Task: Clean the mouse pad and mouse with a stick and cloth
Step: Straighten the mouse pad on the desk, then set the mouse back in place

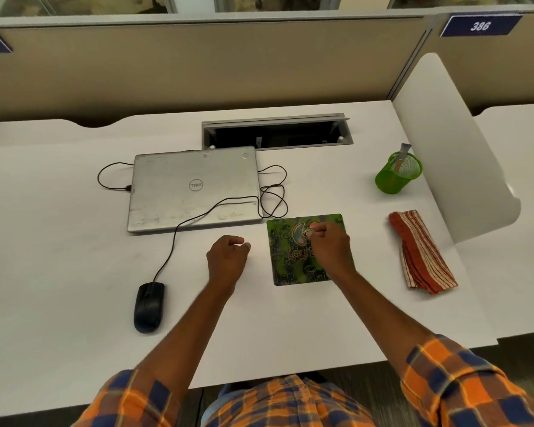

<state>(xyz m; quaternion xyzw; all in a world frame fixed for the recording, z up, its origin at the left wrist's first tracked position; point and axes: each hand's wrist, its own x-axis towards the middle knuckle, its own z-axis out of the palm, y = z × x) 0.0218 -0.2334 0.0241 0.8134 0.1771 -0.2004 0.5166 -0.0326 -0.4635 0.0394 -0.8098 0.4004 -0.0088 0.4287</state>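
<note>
Green patterned mouse pad (pixel 293 266) flat mid-desk, black corded mouse (pixel 149 306) far left, folded striped cloth (pixel 421 252) right.

A single head-worn, wide-angle view is given, taken from above the near edge of the white desk (pixel 74 257) and directed forward and steeply down. The whole desk surface is taken in, from the near edge, where both forearms enter the frame, to the far edge against the beige partition (pixel 198 66). Lines towards the frame's borders are bent by the lens. The desk is seen at arm's reach, and no second view is provided
</note>
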